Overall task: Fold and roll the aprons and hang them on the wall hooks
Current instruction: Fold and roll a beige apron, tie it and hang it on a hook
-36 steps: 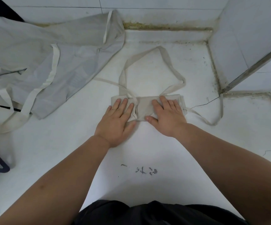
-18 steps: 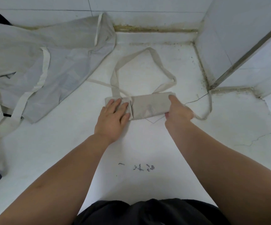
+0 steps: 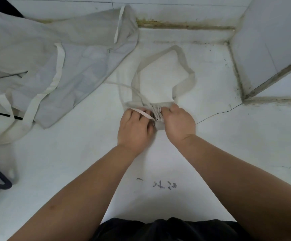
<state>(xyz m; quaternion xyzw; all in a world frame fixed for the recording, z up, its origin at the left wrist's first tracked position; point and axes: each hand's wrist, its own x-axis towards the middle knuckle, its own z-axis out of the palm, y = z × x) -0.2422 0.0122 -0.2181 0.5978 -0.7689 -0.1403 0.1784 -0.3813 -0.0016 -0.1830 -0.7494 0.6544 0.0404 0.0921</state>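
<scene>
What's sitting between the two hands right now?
Head view: the bunched middle of the folded apron and its thin ties fill the gap between left hand and right hand.

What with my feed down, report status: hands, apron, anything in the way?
Left hand, right hand both gripping folded apron, partly rolled, on floor. Neck strap loose beyond. Spare apron lies left, apart.
</scene>
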